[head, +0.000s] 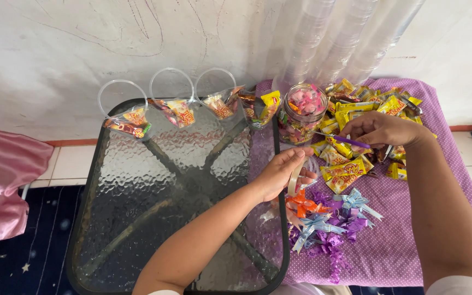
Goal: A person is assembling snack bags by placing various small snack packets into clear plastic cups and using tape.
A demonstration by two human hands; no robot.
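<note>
- Your left hand (281, 173) grips a roll of clear tape (296, 177), thumb and fingers curled round the ring; it sits at the edge of the glass table (137, 218), just beside the ribbon bows (329, 224).
- Your right hand (381, 128) pinches a purple ribbon strip (348, 141) between its fingertips, above the wrapped sweets (345, 172) and near the clear jar (301, 112) of sweets.
- To do this well, I judge you should keep the strip taut and level while the tape comes up to it; hold the roll so its free end faces the jar; do not let the strip sag into the sweet pile.
- Counts: one jar stands upright on the purple dotted cloth (400, 240); four clear cups (122, 106) with sweets lie tilted against the wall along the table's far edge, the fourth partly hidden; three stacks of empty cups (350, 38) lean at the wall.
- Bows: orange, pale blue and purple heaped together; too tangled to count exactly.
</note>
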